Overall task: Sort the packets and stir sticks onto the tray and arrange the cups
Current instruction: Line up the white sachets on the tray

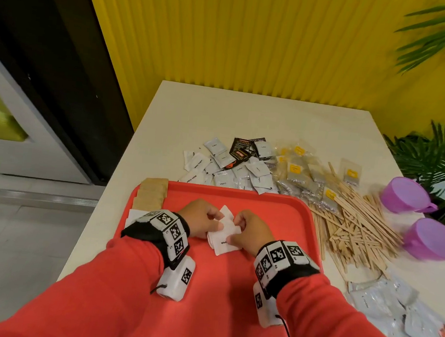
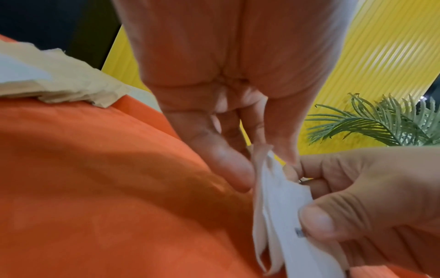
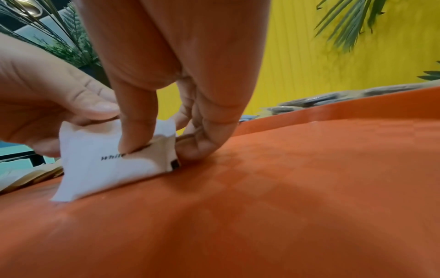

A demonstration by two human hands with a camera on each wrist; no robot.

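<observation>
A small stack of white sugar packets [image 1: 225, 236] stands on edge in the middle of the red tray [image 1: 279, 217]. My left hand [image 1: 217, 219] pinches the stack's left end, thumb and fingers on either side of the packets [image 2: 273, 197]. My right hand [image 1: 233, 228] grips the right end, with one fingertip pressed on the printed face of the packets [image 3: 95, 169]. Brown packets [image 1: 151, 196] lie in a row at the tray's far-left corner. Wooden stir sticks [image 1: 357, 224] are heaped right of the tray, beside two purple cups [image 1: 403, 195] [image 1: 429, 239].
Beyond the tray's far rim lies a pile of white and black packets [image 1: 229, 169], with clear tea-bag sachets [image 1: 302, 173] to its right. Silvery packets [image 1: 393, 304] are scattered at the near right. A yellow ribbed wall and green plants [image 1: 434, 159] border the white table [image 1: 207, 112].
</observation>
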